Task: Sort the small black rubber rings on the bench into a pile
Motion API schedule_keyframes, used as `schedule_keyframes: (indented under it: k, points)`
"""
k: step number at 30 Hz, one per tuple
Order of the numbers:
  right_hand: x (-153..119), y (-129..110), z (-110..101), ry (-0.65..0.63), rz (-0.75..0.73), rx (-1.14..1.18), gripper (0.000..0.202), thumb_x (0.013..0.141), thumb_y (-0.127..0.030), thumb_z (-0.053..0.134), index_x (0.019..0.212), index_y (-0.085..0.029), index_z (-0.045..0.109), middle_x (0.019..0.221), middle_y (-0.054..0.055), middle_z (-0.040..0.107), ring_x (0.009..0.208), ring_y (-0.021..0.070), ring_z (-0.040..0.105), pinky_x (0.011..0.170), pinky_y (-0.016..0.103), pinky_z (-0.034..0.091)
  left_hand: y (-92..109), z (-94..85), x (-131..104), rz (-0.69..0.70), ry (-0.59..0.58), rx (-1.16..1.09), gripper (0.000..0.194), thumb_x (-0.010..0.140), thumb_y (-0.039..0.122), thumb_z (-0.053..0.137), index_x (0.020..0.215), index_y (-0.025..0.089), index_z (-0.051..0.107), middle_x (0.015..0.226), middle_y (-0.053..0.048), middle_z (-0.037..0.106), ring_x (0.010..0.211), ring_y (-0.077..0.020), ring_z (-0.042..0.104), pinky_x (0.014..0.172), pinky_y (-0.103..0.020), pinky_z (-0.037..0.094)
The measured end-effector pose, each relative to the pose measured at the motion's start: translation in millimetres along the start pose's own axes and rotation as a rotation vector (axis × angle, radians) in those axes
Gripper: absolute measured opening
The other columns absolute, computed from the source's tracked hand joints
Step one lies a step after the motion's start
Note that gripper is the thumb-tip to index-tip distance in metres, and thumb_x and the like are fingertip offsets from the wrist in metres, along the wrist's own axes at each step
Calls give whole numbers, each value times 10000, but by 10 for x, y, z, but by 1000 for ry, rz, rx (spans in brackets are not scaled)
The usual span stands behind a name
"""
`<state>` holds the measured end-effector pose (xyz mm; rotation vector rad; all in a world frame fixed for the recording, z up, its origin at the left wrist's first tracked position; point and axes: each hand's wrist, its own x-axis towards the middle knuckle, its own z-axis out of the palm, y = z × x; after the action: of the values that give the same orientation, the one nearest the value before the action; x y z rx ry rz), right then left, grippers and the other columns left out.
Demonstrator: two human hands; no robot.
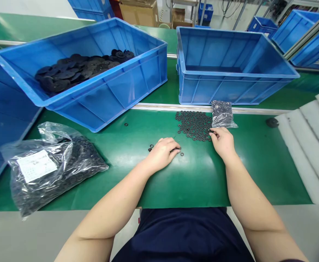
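Note:
My left hand (163, 153) rests low over the green mat, thumb and fingers pinched on a small black ring that shows at the fingertips. A loose black ring (182, 154) lies just beyond them, and another ring (151, 146) lies beside the back of this hand with a dark piece next to it. At the right edge of a spread of black rings (193, 125), my right hand (222, 142) is closed in a pinch. A tiny dark piece is at its fingertips, too small to name. Behind that hand lies a clear bag of small dark parts (222, 113).
A blue bin (126, 89) with black discs (66, 72) stands back left; another blue bin (235, 87) is back right. A large clear bag of black parts (74, 163) lies left. White foam sheets (306, 153) and a black round piece (272, 122) are right. One ring (126, 124) lies apart.

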<state>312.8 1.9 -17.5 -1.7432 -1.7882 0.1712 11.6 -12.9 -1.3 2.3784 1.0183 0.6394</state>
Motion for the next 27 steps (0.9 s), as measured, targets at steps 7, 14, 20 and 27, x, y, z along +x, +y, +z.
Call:
schedule_keyframes:
  k: [7,14,20,27]
  points:
    - [10,11,-9,1,17,8,203,819,-267,589,918,-179,742,853,78,668,714,201,590,764,373,521,-55,83,161,-141,33,183,182,978,211,520,1002,188,699,955,-78,674,943,-241,629,826,-382,439]
    - [8,-9,6,20,13,0,186,813,-262,588,901,-177,729,835,80,661,738,212,599,784,383,524,-57,-17,102,-135,116,153,147,952,279,610,1042,187,682,951,-58,679,890,-213,632,812,-356,407]
    - [22,-57,30,50,-22,12,253,853,-290,562,990,-182,747,888,93,684,784,223,616,820,399,524,-31,88,170,-164,73,201,117,923,295,660,906,180,675,866,-60,670,862,-228,629,800,-371,395]
    - [28,-84,89,81,-52,-4,206,873,-295,567,876,-192,746,844,90,684,801,235,617,825,399,516,123,-139,178,-173,427,-221,163,943,291,591,854,174,660,775,-35,634,725,-167,582,718,-318,470]
